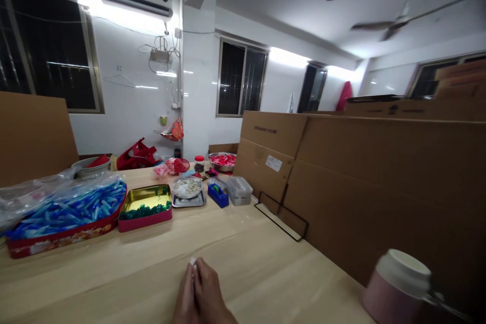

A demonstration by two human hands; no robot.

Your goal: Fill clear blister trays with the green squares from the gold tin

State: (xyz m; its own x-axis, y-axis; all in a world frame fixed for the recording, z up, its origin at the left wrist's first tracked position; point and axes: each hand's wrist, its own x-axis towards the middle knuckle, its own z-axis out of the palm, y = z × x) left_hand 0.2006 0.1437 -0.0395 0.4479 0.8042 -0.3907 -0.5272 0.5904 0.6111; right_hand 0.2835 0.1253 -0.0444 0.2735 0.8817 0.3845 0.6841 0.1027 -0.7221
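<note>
My two hands meet at the bottom middle of the wooden table [266, 263], fingers pressed together. My left hand [185, 296] and my right hand [209, 291] pinch a small white piece [193, 261] between their fingertips. Further back on the left stands a red tray of blue pieces [64, 215] under a clear plastic bag. Beside it is a gold tin with green pieces [146, 205], then a plate of pale pieces on a metal tray [188, 190].
A small blue box [218, 195] and a clear plastic box [239, 190] sit behind the tray. Tall cardboard sheets [379, 177] wall off the right side, held by a black wire stand [283, 221]. A pink flask with a white lid [398, 288] stands near right. A metal bowl of red pieces [223, 161] is far back.
</note>
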